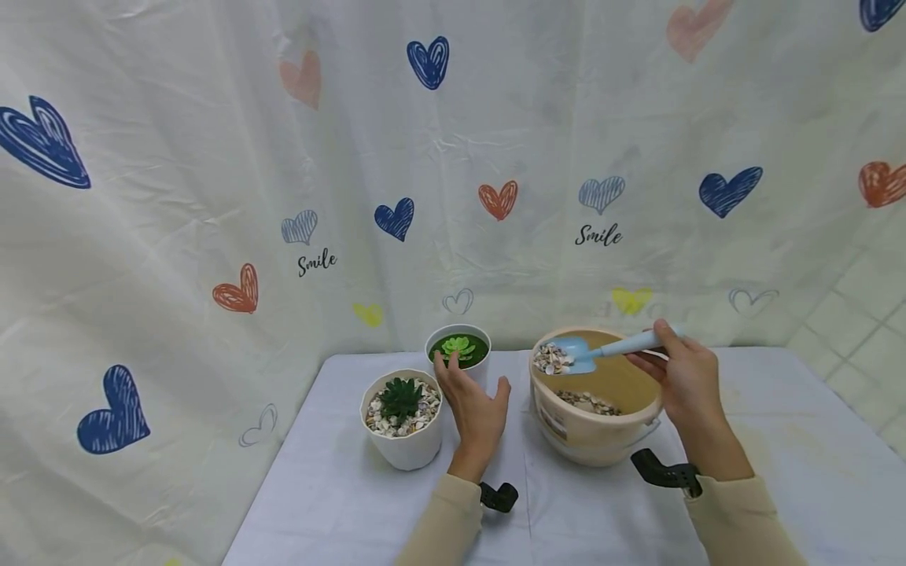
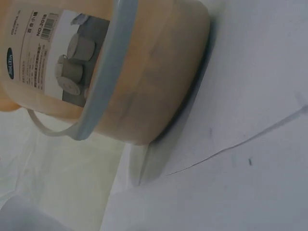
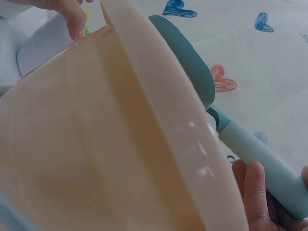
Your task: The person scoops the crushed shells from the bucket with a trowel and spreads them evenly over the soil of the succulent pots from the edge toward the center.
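My right hand grips the pale handle of a small blue shovel. Its scoop, loaded with shell-like gravel, is held level over the left part of a beige bucket. More gravel lies at the bucket's bottom. My left hand is at the front of a white pot with a light green succulent on a dark green surface. Its fingers are extended near the rim, with the thumb held apart. In the right wrist view, the bucket's rim partly hides the shovel.
Left of my left hand stands a second white pot holding a dark green succulent and pale gravel. A white cloth covers the table. Behind it hangs a heart-printed curtain. The bucket's light blue handle hangs down its side.
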Tool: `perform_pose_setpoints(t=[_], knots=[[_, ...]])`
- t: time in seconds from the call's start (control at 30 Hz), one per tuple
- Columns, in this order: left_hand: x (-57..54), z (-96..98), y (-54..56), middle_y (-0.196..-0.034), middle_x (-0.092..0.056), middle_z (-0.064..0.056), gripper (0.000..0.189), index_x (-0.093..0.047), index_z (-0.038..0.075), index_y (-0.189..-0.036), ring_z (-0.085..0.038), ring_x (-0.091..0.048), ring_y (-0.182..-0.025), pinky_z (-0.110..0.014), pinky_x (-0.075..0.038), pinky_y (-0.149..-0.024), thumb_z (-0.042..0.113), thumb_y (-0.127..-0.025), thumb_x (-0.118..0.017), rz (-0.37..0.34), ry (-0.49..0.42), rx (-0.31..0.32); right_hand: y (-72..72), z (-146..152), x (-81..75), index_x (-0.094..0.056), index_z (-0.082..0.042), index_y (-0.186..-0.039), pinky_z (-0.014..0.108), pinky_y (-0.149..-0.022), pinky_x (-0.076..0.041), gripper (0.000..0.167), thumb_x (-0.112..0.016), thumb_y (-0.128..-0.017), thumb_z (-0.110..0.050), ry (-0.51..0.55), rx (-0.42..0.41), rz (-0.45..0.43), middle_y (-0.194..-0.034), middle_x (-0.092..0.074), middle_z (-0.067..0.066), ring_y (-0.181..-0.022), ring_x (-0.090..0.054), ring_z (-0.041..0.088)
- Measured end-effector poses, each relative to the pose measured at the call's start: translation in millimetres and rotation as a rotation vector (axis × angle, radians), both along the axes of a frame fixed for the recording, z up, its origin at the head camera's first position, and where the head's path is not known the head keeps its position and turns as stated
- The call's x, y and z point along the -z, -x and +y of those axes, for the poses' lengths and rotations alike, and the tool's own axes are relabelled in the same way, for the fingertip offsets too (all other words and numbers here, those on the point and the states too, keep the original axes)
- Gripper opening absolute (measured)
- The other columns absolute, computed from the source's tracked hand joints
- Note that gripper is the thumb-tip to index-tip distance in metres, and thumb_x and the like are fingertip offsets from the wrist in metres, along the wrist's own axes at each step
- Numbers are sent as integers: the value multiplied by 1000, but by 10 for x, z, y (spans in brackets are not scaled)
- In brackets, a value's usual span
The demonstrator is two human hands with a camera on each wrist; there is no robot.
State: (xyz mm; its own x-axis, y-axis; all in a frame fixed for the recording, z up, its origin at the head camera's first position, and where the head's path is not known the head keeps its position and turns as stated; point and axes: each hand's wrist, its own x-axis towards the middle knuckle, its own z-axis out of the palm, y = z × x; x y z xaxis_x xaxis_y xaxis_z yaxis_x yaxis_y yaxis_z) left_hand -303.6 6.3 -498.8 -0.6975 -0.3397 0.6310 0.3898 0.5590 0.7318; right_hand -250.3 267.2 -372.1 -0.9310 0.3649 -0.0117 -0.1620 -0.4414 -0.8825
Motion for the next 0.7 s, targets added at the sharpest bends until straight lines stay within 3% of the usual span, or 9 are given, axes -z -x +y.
perform_pose_setpoints(t=[0.13, 0.27, 0.37, 0.53, 0.7], knots=[[-4, -53, 63, -170, -4, -21, 105, -20, 8, -159, -34, -15, -158, -54, -29, -122, 30, -81, -86, -74, -49, 28, 12, -31, -19, -67, -6, -101, 29, -70, -62, 28, -71, -95, -33, 2, 12, 3, -90, -66, 1, -74, -76, 15], [-17, -100, 127, -172, 8, -12, 115, -9, 18, -164, -31, -12, -159, -53, -32, -121, 34, -81, -87, -124, -161, 94, 25, -68, -37, -68, -9, -101, 28, -71, -62, 25, -69, -97, -33, -8, 8, 11, -93, -65, 1, -76, -76, 15], [-20, -117, 173, -172, 10, -12, 120, -7, 21, -165, -33, -14, -158, -54, -34, -119, 35, -79, -89, -147, -248, 114, 43, -102, -30, -68, -9, -102, 28, -72, -62, 24, -67, -98, -33, -19, -7, 25, -93, -67, 1, -76, -76, 15], [-4, -173, 258, -172, 4, -15, 125, -10, 21, -164, -36, -13, -158, -58, -31, -119, 45, -73, -92, -224, -335, 109, 66, -138, 8, -67, -8, -104, 27, -75, -61, 26, -65, -99, -33, -45, -37, 43, -96, -66, 2, -78, -77, 14], [15, -264, 362, -169, -13, -11, 130, -10, 23, -163, -33, -26, -153, -55, -34, -118, 45, -68, -95, -252, -353, 106, 70, -143, 31, -66, -5, -106, 27, -75, -61, 30, -65, -99, -34, -54, -41, 42, -94, -66, 2, -78, -77, 14]])
